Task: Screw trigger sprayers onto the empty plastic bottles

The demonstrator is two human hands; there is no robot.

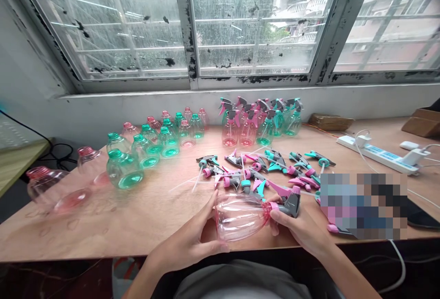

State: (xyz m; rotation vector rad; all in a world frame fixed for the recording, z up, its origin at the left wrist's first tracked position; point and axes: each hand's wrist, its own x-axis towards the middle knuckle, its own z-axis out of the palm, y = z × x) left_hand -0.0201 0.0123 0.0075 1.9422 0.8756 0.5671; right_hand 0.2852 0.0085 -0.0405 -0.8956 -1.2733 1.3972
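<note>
A clear pink spray bottle [239,216] lies on its side in the air over the table's front edge, its base to the left and its neck to the right. My left hand [195,239] is wrapped round the base end, thumb below and fingers above. At the neck, my right hand [299,225] grips the pink collar of the grey and pink trigger sprayer head [288,203], which sits on the bottle's mouth. Just beyond both hands lies a pile of loose trigger sprayer heads [256,171], pink, teal and grey, with thin white tubes.
Open pink and green bottles [142,150] stand on the left of the wooden table [144,216]. Bottles with sprayer heads [261,122] stand by the wall. At the right are a white power strip [378,152], cables, a brown package [330,121] and a cardboard box [422,122].
</note>
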